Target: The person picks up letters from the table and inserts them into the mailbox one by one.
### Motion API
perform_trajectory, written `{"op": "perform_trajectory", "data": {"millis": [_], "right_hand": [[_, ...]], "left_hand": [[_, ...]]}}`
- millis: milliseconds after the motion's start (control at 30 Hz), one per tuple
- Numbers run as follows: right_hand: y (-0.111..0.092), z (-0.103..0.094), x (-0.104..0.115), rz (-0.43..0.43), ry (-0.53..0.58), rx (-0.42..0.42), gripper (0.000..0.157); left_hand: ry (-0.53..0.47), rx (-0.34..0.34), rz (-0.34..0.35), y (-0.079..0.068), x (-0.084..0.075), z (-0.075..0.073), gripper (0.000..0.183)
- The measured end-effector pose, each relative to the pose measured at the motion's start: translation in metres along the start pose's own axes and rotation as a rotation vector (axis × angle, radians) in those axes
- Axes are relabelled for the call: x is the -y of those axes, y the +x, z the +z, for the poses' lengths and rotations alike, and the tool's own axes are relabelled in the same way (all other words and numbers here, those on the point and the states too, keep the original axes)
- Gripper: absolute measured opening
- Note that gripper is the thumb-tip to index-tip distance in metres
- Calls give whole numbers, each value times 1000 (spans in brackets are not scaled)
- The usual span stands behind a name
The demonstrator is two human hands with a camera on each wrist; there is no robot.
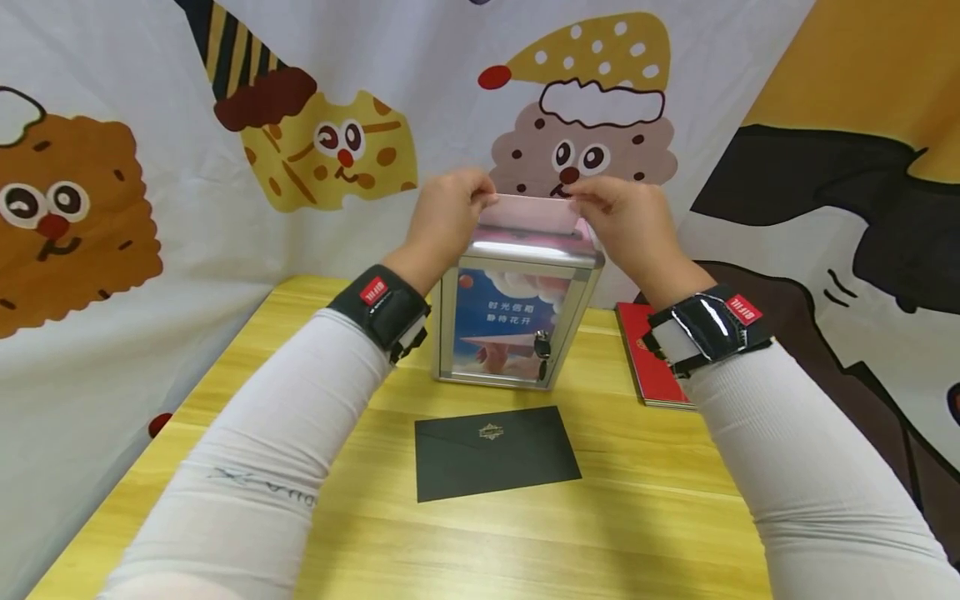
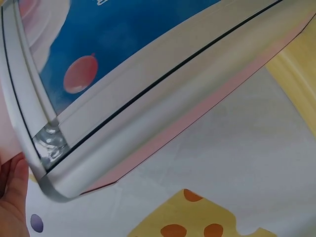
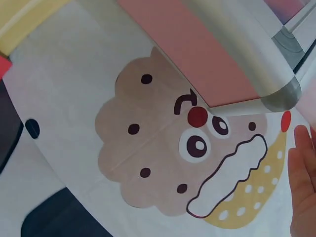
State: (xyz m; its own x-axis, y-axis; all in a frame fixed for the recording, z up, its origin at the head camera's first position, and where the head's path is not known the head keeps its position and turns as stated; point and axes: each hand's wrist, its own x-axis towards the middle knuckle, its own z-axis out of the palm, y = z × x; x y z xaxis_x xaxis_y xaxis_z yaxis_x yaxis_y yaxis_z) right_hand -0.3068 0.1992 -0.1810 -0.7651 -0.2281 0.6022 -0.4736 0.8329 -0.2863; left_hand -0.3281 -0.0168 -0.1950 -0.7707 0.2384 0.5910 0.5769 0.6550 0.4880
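Both hands hold a pink envelope [image 1: 528, 214] by its two ends, upright at the top of a silver-framed letter box [image 1: 442, 325]. My left hand [image 1: 450, 212] pinches its left end between thumb and fingers, and my right hand [image 1: 633, 225] pinches the other. The envelope's lower edge meets the slot in the box's pink top. On the box's front are a blue picture panel with white writing and a lock [image 1: 542, 343] with keys. In the left wrist view, fingertips [image 2: 17, 182] touch the pink envelope beside the box corner.
A black envelope [image 1: 495, 454] with a gold emblem lies flat on the wooden table [image 1: 420, 550] in front of the box. Red booklets [image 1: 652, 358] lie to the right, near the right wrist. Behind hangs a white cloth [image 1: 450, 50] with cartoon biscuits and cheese.
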Motion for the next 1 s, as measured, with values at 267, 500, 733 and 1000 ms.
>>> {"op": "perform_trajectory", "data": {"millis": [267, 500, 733, 1000], "right_hand": [[-5, 11, 0, -72, -143, 12, 18], [-5, 22, -6, -124, -164, -40, 16], [-7, 28, -10, -106, -208, -32, 18], [-12, 34, -16, -133, -202, -38, 17]], "left_hand": [[60, 38, -24, 0, 8, 10, 18], [88, 52, -53, 0, 12, 15, 17], [101, 79, -64, -1, 12, 19, 19], [150, 180, -108, -1, 9, 20, 22]]}}
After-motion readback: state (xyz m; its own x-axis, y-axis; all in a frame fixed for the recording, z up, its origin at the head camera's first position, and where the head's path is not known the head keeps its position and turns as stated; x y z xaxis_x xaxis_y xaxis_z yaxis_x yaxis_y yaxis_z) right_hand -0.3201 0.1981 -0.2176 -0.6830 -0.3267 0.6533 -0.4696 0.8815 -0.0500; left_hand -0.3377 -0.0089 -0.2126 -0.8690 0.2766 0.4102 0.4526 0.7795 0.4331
